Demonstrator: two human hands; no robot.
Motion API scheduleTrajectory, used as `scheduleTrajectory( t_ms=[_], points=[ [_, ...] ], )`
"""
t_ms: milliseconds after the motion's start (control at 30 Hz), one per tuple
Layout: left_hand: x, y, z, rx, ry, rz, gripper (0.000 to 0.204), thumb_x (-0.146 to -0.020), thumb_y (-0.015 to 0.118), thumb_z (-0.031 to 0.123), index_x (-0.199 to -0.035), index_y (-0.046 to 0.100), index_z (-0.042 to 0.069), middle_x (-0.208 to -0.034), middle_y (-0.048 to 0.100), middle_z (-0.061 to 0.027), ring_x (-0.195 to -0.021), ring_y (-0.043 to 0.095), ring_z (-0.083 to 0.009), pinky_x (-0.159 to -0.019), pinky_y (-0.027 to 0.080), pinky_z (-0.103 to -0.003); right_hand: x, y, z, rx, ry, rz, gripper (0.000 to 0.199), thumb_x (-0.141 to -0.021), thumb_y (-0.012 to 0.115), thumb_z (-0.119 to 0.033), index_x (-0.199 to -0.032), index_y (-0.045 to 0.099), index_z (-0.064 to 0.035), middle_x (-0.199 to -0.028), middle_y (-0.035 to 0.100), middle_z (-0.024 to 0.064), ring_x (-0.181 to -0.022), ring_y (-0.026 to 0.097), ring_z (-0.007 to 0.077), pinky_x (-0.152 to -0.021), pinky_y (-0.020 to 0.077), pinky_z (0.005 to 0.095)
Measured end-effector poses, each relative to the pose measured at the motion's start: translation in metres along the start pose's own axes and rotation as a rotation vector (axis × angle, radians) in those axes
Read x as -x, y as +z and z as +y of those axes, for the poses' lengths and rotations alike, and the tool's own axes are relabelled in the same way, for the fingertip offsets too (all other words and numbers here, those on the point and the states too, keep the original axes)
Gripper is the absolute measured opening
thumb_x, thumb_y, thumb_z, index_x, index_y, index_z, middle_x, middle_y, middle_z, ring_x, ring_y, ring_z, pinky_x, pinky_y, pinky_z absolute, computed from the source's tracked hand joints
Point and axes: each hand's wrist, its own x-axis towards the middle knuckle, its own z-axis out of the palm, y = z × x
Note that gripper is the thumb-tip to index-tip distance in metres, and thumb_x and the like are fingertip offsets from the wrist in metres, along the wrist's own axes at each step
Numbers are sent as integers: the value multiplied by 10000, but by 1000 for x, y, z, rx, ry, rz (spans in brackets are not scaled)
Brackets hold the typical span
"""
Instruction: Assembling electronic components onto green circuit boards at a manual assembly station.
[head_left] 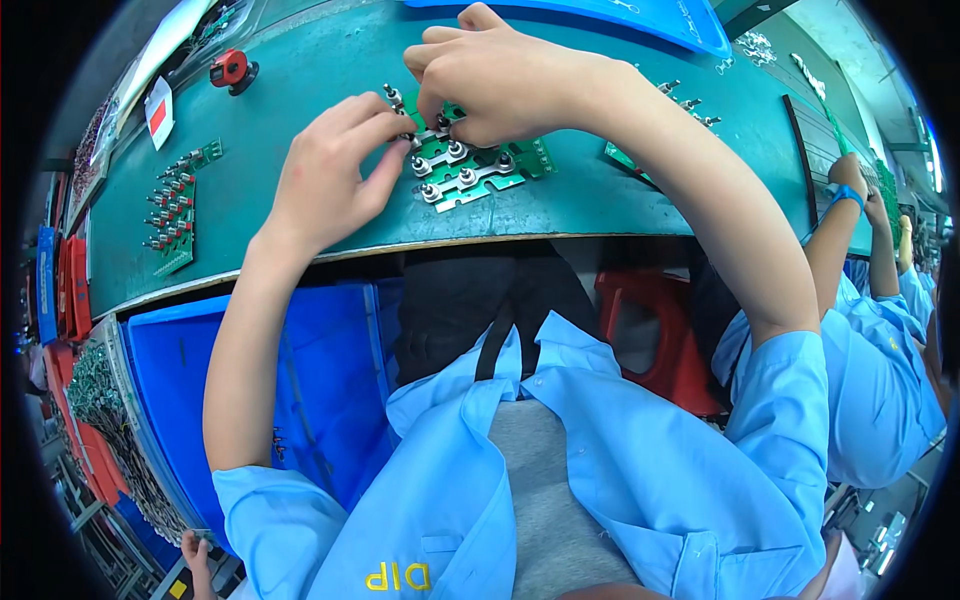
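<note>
A green circuit board (480, 196) lies near the table's front edge, carrying several round metal-shafted components (467, 178) joined in pairs by silver metal strips (438, 160). Over its left side, my left hand (335, 165) has thumb and forefinger closed together at one of the shafts. From the right, my right hand (490, 75) reaches across, its thumb and forefinger closed around the dark top of another shaft. My fingers mostly hide what each pinch contains.
Another board with red and metal parts (175, 220) lies left. A partly covered board (625, 158) is right of my forearm. A red-and-black round tool (233, 72) stands at the back left, a blue tray (650, 22) at the back. A blue bin (330, 345) sits below; a co-worker's arm (840, 220) is right.
</note>
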Motion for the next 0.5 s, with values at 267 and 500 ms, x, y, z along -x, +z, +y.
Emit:
scheduleTrajectory(
  t_ms=[267, 500],
  points=[
    [-7, -5, 6, -164, 280, -33, 262, -738, 600, 44, -949, 756, 39, -1244, 598, -107, -944, 562, -255, -834, 461, -358, -16, 33, 20, -694, -89, 15, 141, -768, 696, -131, -877, 776, -91, -912, 626, 110, -910, 581, 305, -928, 397, 473],
    [-6, -3, 19, -203, 293, -65, 302, -682, 590, 94, -924, 752, 14, -1271, 592, -121, -1005, 533, -278, -876, 431, -363, -14, 30, 20, -832, -79, -107, 181, -769, 698, -125, -915, 785, -60, -920, 648, 126, -919, 593, 306, -954, 401, 481]
  ],
)
